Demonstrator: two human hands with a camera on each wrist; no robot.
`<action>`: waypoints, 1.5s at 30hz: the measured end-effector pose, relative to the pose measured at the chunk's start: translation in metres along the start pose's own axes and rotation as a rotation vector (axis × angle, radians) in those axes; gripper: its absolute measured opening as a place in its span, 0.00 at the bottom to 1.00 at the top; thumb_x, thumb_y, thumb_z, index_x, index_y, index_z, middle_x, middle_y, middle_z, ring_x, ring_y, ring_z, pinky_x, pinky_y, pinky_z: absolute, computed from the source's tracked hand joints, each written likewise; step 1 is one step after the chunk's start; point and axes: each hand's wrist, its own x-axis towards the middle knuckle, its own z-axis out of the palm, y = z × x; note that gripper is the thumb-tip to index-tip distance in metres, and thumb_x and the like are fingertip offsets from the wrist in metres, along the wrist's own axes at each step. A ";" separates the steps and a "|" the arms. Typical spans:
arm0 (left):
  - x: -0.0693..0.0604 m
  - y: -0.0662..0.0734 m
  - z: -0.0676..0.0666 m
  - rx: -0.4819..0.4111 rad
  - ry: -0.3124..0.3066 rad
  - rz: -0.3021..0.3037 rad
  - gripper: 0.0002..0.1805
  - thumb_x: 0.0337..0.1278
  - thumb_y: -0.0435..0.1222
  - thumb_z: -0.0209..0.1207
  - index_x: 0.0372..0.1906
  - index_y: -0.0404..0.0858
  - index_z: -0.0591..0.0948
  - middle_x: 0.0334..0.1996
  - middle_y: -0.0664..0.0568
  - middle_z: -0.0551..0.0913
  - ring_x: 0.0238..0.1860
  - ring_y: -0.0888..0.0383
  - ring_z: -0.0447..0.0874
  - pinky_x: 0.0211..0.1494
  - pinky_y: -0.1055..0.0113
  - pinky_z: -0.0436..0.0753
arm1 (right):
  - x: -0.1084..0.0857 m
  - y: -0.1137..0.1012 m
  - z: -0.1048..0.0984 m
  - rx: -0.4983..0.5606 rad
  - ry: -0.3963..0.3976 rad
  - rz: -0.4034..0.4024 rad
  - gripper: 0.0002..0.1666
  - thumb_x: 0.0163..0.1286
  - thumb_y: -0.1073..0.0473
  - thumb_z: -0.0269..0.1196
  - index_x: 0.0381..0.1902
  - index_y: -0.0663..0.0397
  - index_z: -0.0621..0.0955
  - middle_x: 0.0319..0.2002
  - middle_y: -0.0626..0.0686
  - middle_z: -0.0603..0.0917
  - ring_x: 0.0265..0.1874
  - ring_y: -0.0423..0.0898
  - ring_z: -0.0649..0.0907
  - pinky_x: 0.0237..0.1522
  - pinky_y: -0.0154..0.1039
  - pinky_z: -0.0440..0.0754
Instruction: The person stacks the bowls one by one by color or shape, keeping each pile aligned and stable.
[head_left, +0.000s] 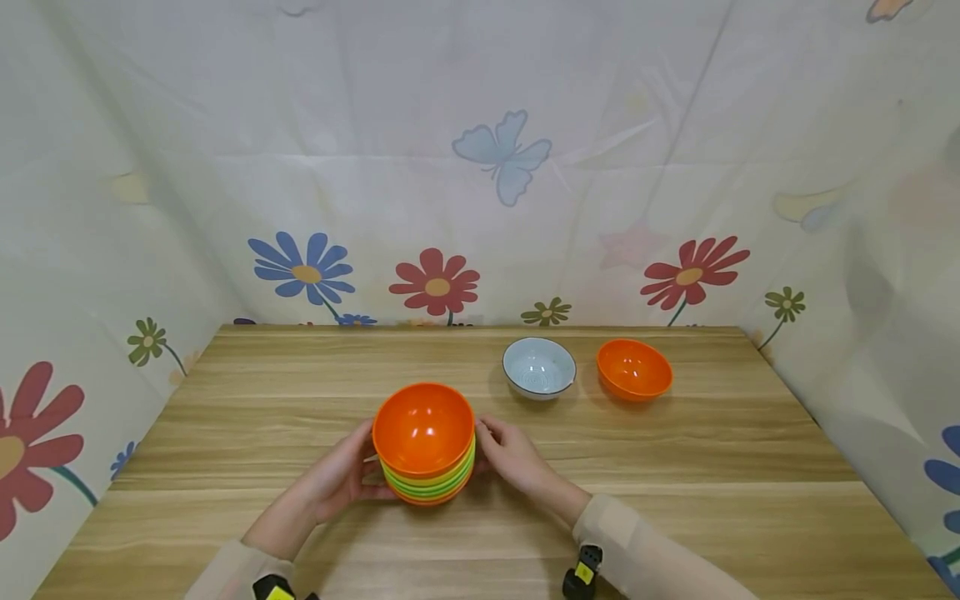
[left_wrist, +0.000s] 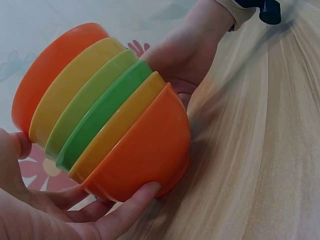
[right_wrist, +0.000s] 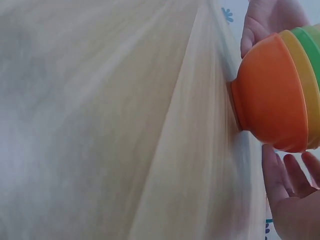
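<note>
A stack of nested bowls [head_left: 423,429] in orange, yellow and green is at the front middle of the table, an orange bowl on top and another orange one at the bottom. My left hand [head_left: 341,475] holds its left side; in the left wrist view, fingers [left_wrist: 132,202] spread along the stack down to the bottom orange bowl [left_wrist: 150,145]. On the opposite side, my right hand [head_left: 517,458] holds the stack, thumb near the upper rims. The right wrist view has the fingers [right_wrist: 275,175] alongside the bottom bowl. Whether its foot touches the table I cannot tell.
Behind the stack and to its right, a pale blue bowl [head_left: 538,367] with a dark rim stands upright. A single orange bowl [head_left: 634,369] is just right of it. The wood-grain table [head_left: 675,500] meets a flowered cloth backdrop [head_left: 360,192] at the back and sides.
</note>
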 end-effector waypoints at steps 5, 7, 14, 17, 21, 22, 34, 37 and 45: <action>0.000 0.000 0.000 0.000 -0.004 0.000 0.36 0.64 0.59 0.40 0.68 0.39 0.59 0.67 0.39 0.57 0.55 0.48 0.69 0.51 0.46 0.77 | 0.004 0.001 -0.004 -0.092 0.041 -0.069 0.17 0.72 0.56 0.50 0.53 0.55 0.77 0.47 0.57 0.79 0.36 0.45 0.80 0.35 0.38 0.84; 0.000 0.000 0.000 -0.002 -0.003 0.000 0.36 0.64 0.59 0.40 0.67 0.39 0.59 0.66 0.39 0.57 0.55 0.48 0.69 0.51 0.46 0.77 | 0.005 0.001 -0.006 -0.152 0.063 -0.114 0.15 0.71 0.57 0.51 0.51 0.54 0.78 0.47 0.55 0.80 0.38 0.45 0.80 0.35 0.36 0.83; -0.001 -0.001 0.000 0.002 -0.002 -0.002 0.37 0.63 0.59 0.40 0.68 0.39 0.59 0.66 0.39 0.57 0.55 0.48 0.69 0.50 0.47 0.77 | 0.007 0.002 -0.014 -0.361 0.121 -0.381 0.11 0.65 0.63 0.57 0.43 0.52 0.82 0.40 0.48 0.82 0.36 0.40 0.80 0.35 0.30 0.81; -0.001 0.000 0.000 0.002 -0.002 -0.004 0.37 0.63 0.60 0.41 0.68 0.39 0.59 0.67 0.39 0.57 0.56 0.48 0.69 0.50 0.47 0.77 | 0.008 0.004 -0.018 -0.443 0.128 -0.531 0.10 0.62 0.66 0.60 0.42 0.53 0.82 0.38 0.47 0.82 0.35 0.40 0.81 0.35 0.32 0.82; -0.001 0.000 0.000 0.002 -0.003 -0.003 0.37 0.63 0.60 0.41 0.68 0.39 0.59 0.67 0.39 0.57 0.55 0.48 0.69 0.51 0.47 0.77 | 0.012 0.005 -0.024 -0.584 0.137 -0.695 0.10 0.61 0.64 0.62 0.41 0.53 0.82 0.39 0.46 0.82 0.37 0.39 0.81 0.40 0.32 0.81; -0.001 0.000 0.000 0.002 -0.004 -0.002 0.37 0.63 0.60 0.41 0.68 0.39 0.59 0.67 0.39 0.57 0.55 0.48 0.69 0.51 0.46 0.77 | 0.013 0.005 -0.026 -0.626 0.141 -0.730 0.09 0.61 0.63 0.62 0.41 0.52 0.82 0.38 0.46 0.82 0.38 0.39 0.80 0.41 0.32 0.81; 0.000 0.000 -0.002 -0.005 -0.015 0.008 0.36 0.65 0.58 0.39 0.68 0.38 0.58 0.67 0.37 0.56 0.54 0.48 0.70 0.51 0.46 0.77 | 0.014 -0.005 -0.042 -0.974 0.131 -0.923 0.14 0.56 0.58 0.67 0.42 0.50 0.81 0.39 0.46 0.80 0.40 0.41 0.79 0.44 0.34 0.80; 0.000 0.001 -0.001 -0.007 -0.016 0.011 0.37 0.64 0.59 0.39 0.68 0.37 0.58 0.67 0.37 0.55 0.54 0.48 0.69 0.51 0.46 0.77 | 0.015 -0.008 -0.048 -1.021 0.125 -0.916 0.15 0.56 0.58 0.67 0.43 0.50 0.81 0.39 0.46 0.80 0.39 0.42 0.79 0.42 0.35 0.80; 0.000 0.002 -0.002 -0.007 -0.016 0.012 0.37 0.64 0.59 0.39 0.68 0.37 0.58 0.67 0.37 0.55 0.54 0.49 0.70 0.51 0.46 0.77 | 0.022 -0.009 -0.067 -1.105 0.134 -0.858 0.19 0.57 0.57 0.65 0.48 0.50 0.79 0.42 0.48 0.79 0.39 0.44 0.78 0.42 0.36 0.79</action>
